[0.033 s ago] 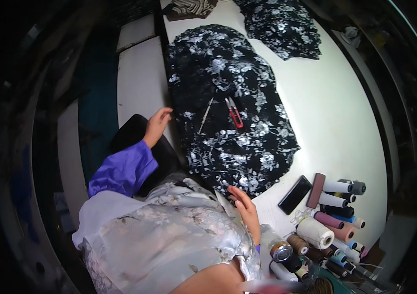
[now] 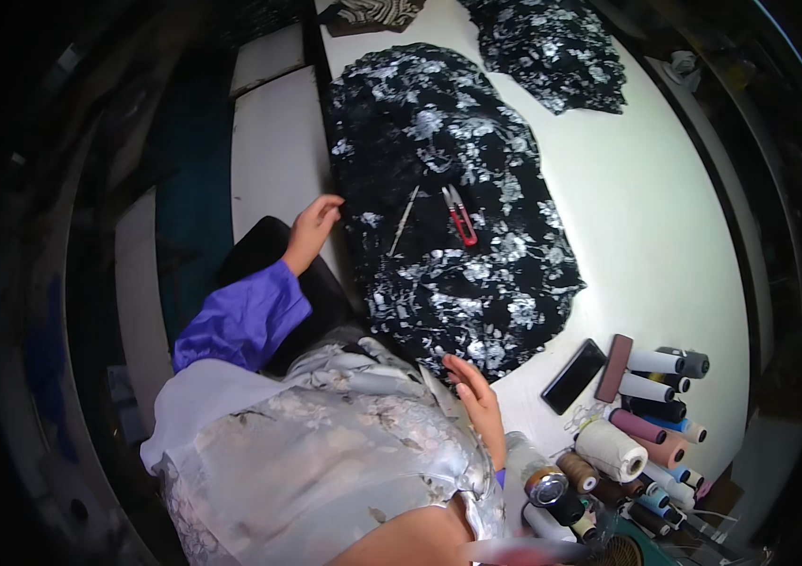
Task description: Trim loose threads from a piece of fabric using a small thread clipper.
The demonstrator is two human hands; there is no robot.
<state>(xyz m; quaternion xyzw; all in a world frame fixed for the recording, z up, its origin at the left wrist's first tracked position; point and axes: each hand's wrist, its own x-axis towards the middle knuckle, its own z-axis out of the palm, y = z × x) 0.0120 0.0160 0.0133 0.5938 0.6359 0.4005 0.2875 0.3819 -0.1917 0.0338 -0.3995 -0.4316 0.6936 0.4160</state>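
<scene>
A black fabric piece with white and grey flowers (image 2: pixel 504 245) lies spread on the white table (image 2: pixel 646 226). Red-handled thread snips (image 2: pixel 462 222) rest on it, blades pointing away. Left of them lies a thin, pale pointed tool (image 2: pixel 404 222), whose kind I cannot make out. My left hand (image 2: pixel 314 234), below a purple sleeve, is at the fabric's left edge, fingers apart and slightly bent, holding nothing. By the near edge of the fabric is my right hand (image 2: pixel 479 396), empty with fingers stretched out; whether it touches the cloth I cannot tell.
A black phone (image 2: pixel 573 376) and a brown bar (image 2: pixel 614 367) lie at the right, beside many thread cones (image 2: pixel 611 449) and a clear jar (image 2: pixel 544 485). Farther back lie another floral black piece (image 2: pixel 552 57) and a brown patterned cloth (image 2: pixel 377 13). White boards (image 2: pixel 275 151) stand left.
The whole view has shifted slightly, so everything sits a little farther right. Both hands and the things on the table otherwise keep their places.
</scene>
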